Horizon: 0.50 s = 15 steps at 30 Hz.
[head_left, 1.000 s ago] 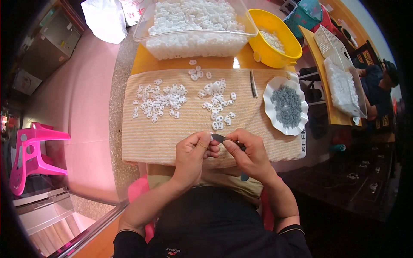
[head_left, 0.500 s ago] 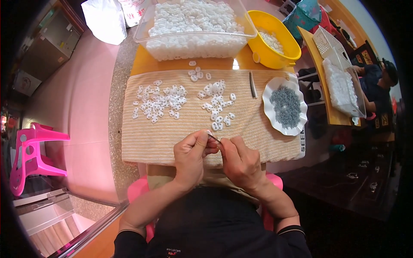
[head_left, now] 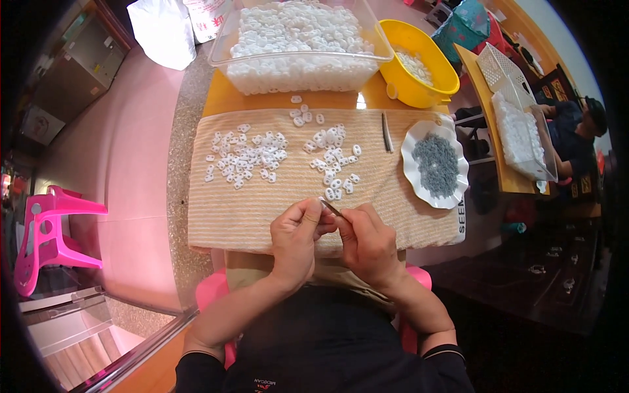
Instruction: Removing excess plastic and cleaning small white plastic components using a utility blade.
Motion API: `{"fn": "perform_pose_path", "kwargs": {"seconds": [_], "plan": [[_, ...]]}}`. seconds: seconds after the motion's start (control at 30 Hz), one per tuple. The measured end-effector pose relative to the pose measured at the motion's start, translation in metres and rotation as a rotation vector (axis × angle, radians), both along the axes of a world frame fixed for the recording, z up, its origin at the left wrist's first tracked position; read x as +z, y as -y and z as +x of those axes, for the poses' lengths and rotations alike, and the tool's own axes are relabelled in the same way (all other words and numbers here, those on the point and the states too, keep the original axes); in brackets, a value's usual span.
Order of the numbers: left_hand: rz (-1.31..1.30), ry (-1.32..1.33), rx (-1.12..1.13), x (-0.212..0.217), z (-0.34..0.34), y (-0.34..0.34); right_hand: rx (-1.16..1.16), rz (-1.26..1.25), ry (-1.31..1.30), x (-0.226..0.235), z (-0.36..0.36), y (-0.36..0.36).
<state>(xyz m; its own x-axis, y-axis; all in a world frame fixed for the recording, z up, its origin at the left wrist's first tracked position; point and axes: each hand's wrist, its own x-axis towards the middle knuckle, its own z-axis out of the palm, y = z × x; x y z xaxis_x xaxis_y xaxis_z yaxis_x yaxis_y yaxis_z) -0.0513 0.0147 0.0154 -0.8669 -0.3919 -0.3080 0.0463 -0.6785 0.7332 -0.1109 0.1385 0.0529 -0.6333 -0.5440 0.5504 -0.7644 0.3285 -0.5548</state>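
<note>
Close together over the front part of a striped towel (head_left: 242,213), my two hands meet at a small white plastic piece (head_left: 322,200). My left hand (head_left: 296,236) pinches that piece between thumb and fingers, which mostly hide it. A thin dark pointed tool (head_left: 333,209), possibly tweezers, is gripped in my right hand (head_left: 370,239), its tip against or very near the piece. Just beyond lie loose white two-holed pieces (head_left: 331,157), with a larger group of similar pieces (head_left: 255,156) to the left. On the right, a scalloped white plate (head_left: 411,171) holds many small grey parts (head_left: 437,164).
A clear bin (head_left: 301,78) full of white pieces stands at the back, beside a yellow basin (head_left: 426,92). Slim dark and pale sticks (head_left: 386,131) lie on the towel. A pink stool (head_left: 56,229) is at left; a person (head_left: 573,128) sits at another table at right.
Both hands stay together at the white piece. The dark tool has tilted slightly and shows more of its length. The whole view has shifted a little.
</note>
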Motion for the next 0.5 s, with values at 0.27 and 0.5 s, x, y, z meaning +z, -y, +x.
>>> {"fn": "perform_pose_path", "kwargs": {"seconds": [0.27, 0.5], "plan": [[-0.031, 0.023, -0.129, 0.005, 0.002, 0.005, -0.02, -0.066, 0.851, -0.004, -0.013, -0.02], [-0.032, 0.017, -0.188, 0.0, 0.003, 0.006, 0.032, -0.007, 0.553, -0.01, -0.016, -0.02]]}}
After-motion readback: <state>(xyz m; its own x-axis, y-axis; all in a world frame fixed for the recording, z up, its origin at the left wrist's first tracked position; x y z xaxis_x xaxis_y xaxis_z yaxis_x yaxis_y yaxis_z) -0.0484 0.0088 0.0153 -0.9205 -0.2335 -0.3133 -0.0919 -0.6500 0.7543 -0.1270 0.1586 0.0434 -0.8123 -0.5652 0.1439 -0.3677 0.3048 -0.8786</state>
